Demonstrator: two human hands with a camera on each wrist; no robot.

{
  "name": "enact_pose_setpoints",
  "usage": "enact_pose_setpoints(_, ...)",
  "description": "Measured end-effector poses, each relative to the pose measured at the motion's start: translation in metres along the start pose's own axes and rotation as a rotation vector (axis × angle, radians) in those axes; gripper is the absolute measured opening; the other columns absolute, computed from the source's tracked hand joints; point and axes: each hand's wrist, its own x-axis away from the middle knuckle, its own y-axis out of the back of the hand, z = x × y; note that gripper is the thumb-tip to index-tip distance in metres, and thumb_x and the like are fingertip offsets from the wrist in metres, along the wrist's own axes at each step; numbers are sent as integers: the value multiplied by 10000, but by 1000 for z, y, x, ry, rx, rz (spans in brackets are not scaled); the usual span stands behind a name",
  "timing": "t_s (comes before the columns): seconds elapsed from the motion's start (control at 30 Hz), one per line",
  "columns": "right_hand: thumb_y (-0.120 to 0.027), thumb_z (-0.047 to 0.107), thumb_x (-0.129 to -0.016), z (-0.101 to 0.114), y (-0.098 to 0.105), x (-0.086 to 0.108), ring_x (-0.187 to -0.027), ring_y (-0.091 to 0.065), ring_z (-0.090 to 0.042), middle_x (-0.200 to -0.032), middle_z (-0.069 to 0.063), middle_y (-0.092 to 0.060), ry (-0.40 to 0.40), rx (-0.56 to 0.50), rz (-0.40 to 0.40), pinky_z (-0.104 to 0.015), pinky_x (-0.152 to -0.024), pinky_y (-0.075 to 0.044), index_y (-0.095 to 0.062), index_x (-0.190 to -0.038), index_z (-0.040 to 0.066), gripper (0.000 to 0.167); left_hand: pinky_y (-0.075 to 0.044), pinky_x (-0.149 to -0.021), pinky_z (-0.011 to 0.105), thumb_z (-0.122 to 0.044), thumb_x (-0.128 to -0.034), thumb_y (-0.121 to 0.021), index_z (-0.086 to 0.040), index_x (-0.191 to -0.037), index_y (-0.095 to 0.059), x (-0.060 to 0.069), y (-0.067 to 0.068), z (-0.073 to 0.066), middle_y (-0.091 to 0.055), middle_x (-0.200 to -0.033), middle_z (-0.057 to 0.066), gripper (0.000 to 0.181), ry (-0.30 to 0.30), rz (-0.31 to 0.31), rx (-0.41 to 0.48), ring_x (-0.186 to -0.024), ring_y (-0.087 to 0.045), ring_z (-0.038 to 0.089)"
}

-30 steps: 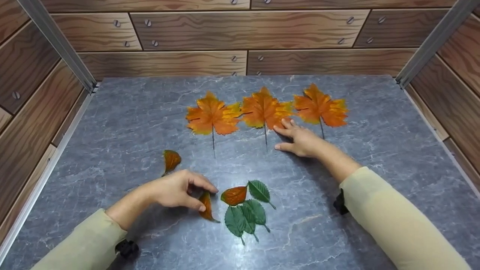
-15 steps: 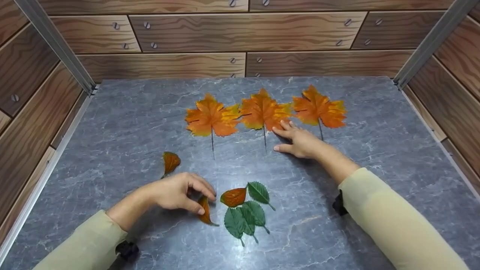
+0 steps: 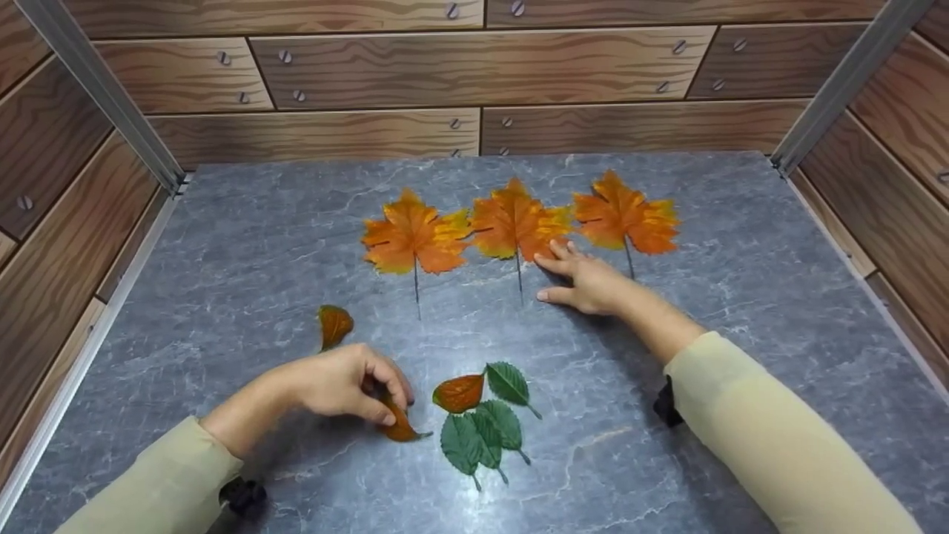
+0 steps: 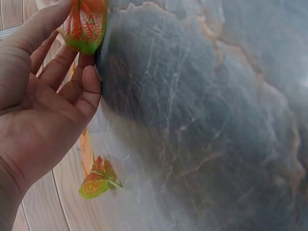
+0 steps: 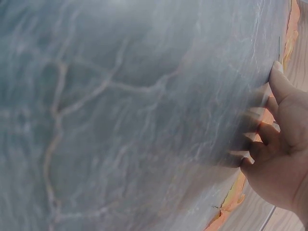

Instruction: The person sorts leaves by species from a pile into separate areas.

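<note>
My left hand (image 3: pixel 337 382) pinches an orange-brown leaf (image 3: pixel 402 428) between thumb and fingers, its stem pointing right. The left wrist view gives the same leaf (image 4: pixel 86 24) a green edge. My right hand (image 3: pixel 589 283) has its fingers spread, the fingertips on the lower right edge of the middle orange maple leaf (image 3: pixel 517 219). On either side of that one lie a left maple leaf (image 3: pixel 414 236) and a right maple leaf (image 3: pixel 626 215), forming a row. A reddish leaf (image 3: pixel 458 393) touches or nearly touches a green leaf (image 3: pixel 508 383), above several overlapping green leaves (image 3: pixel 461 443).
Another orange-brown leaf (image 3: pixel 335 325) lies just beyond my left hand, partly hidden by it. Everything rests on a grey marbled tabletop (image 3: pixel 630 467). Wood-patterned walls (image 3: pixel 474 70) and metal posts (image 3: pixel 111 96) enclose the back and sides.
My left hand has shifted slightly left, and the leaf in it has turned from steep to lying flatter. My right hand keeps its place on the maple leaf. The head view has tilted a little.
</note>
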Motion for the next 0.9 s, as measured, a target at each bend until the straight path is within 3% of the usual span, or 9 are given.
enact_pose_setpoints(0.17,-623,515,-1057,0,-1,-1,-1614,-4,-407,-1766,-126,-58,7,4,-1,-657,-1261,-54,-287,-1690,208,780,-543,-729,202,-43,-924,-817,-85,-1009,-837,4,1,-3,-796,-989,1,97,25,2,10,-834,-671,80)
enact_pose_setpoints(0.3,-628,507,-1056,1,0,0,-1613,-10,-414,-1765,-131,-63,8,9,-1,-656,-1261,-55,-288,-1689,203,781,-514,-673,186,-19,-918,-802,-79,-986,-830,7,3,-4,-788,-914,-3,95,44,-11,12,-747,-635,58)
enact_pose_setpoints(0.67,-609,524,-1062,-2,1,-1,-1613,5,-413,-1769,-131,-45,-7,7,18,-664,-1258,-54,-264,-1696,217,784,-534,-684,229,-30,-925,-786,-110,-943,-810,17,15,-8,-751,-837,-48,86,87,-87,-31,-736,-642,84)
enact_pose_setpoints(0.9,-616,520,-1059,-1,0,-1,-1612,-8,-419,-1766,-134,-52,0,11,3,-662,-1259,-59,-276,-1692,212,782,-555,-737,255,20,-949,-742,-82,-1011,-774,24,22,-16,-762,-940,4,124,93,-162,17,-840,-690,141)
